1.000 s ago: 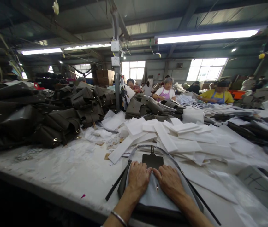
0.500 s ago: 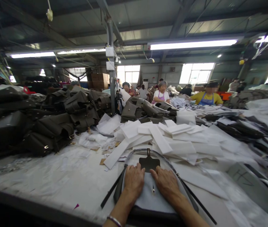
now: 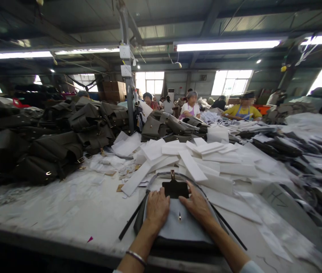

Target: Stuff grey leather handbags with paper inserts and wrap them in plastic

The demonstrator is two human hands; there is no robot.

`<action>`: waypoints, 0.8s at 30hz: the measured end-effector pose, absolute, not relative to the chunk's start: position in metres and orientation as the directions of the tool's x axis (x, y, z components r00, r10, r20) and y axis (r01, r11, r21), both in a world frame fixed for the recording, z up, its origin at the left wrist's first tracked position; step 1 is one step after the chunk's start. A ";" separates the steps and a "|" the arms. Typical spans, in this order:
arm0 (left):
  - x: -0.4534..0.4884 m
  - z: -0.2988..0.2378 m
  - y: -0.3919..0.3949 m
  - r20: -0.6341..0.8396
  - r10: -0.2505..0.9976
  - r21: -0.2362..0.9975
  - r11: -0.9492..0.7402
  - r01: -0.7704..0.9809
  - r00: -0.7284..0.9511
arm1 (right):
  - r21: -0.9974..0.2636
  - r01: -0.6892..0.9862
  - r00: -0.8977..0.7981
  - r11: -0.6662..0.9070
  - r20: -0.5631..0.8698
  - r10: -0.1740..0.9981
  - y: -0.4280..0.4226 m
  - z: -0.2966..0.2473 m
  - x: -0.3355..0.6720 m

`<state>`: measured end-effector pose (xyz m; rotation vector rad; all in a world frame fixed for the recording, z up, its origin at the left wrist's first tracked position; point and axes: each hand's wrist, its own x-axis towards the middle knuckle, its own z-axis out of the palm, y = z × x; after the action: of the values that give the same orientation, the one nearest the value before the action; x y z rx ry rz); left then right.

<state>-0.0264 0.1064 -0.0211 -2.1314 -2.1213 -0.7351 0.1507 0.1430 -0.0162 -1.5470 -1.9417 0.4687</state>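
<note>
In front of me on the table lies a dark handbag (image 3: 187,245), with a pale grey sheet (image 3: 175,229) over its face. A small metal fitting (image 3: 179,216) pokes through the sheet. My left hand (image 3: 157,209) lies flat on the sheet's left side, fingers stretched toward the dark tab (image 3: 175,190) at the top. On the other side, my right hand (image 3: 198,204) rests with thumb and fingers apart, its fingertips at the tab's right edge. A wrapped handle (image 3: 151,181) arches beyond the tab. Dark straps (image 3: 132,219) stick out at both sides.
Many white foam sheets (image 3: 192,165) are heaped just beyond the bag. Dark bags (image 3: 52,149) pile up on the left. A grey marked panel (image 3: 284,203) and clear plastic lie right. A metal post (image 3: 129,102) rises behind; co-workers (image 3: 189,106) sit across the table.
The view has shifted slightly, so the scene sits a little higher and further left. My right hand's fingers have moved up to the tab's right edge; my left hand stays on the sheet.
</note>
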 end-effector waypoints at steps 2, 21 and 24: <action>-0.028 -0.022 0.107 0.366 0.927 0.360 -0.061 0.931 -0.081 | -0.682 0.669 -0.174 0.296 0.244 0.954 0.142 -0.011 0.155; -0.039 -0.006 0.080 0.544 0.807 0.614 -0.570 0.547 0.231 | -0.593 0.689 -0.242 0.418 0.355 0.903 0.130 -0.008 0.155; -0.038 -0.004 0.079 0.528 0.790 0.575 -0.603 0.552 0.312 | -0.550 0.748 -0.245 0.372 0.292 0.924 0.125 -0.005 0.151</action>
<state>-0.0379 0.0786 -0.0038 -2.7652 -1.4609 -1.4168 0.1512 0.1255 -0.0050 -1.4375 -2.0626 0.4004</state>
